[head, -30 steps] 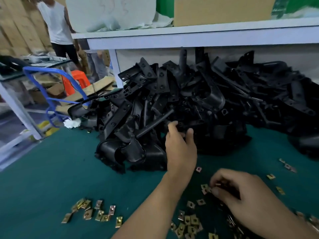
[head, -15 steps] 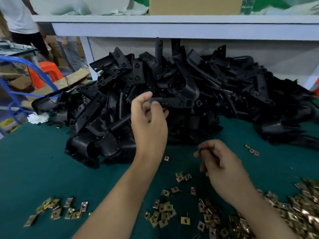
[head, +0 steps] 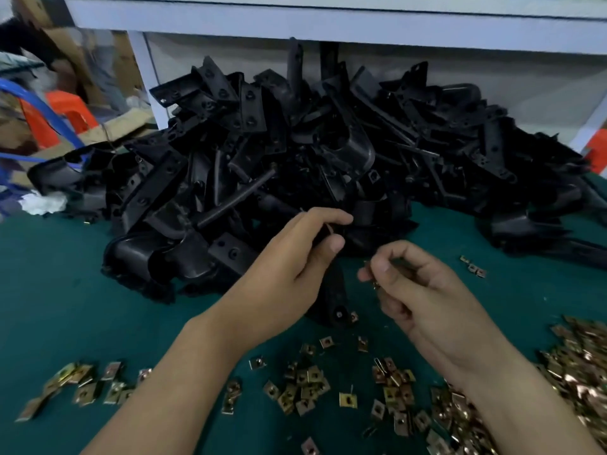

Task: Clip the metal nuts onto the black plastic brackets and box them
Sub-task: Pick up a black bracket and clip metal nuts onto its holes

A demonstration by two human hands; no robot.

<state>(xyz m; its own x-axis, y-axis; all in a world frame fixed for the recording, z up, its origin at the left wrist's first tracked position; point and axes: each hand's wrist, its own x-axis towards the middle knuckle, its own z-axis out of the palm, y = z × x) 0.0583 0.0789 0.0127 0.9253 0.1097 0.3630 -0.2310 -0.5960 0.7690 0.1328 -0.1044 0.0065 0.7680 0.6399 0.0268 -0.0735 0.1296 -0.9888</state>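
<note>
Bracket point(head: 333, 290), black plastic, gripped by left hand point(head: 289, 267): fingers and thumb curled round its upper end, lower end hanging below the grip, close over the green mat point(head: 65, 307). Cannot tell if it touches the mat. Right hand point(head: 427, 300) sits just right of that grip, thumb and forefinger pinching a small metal nut point(head: 375, 284), mostly hidden. Nut and bracket are near but apart. Pile of brackets point(head: 295, 142) lies directly beyond both grips. Loose nuts point(head: 308, 385) are scattered nearer than the hands, with a thicker heap point(head: 578, 366) right of the right wrist.
</note>
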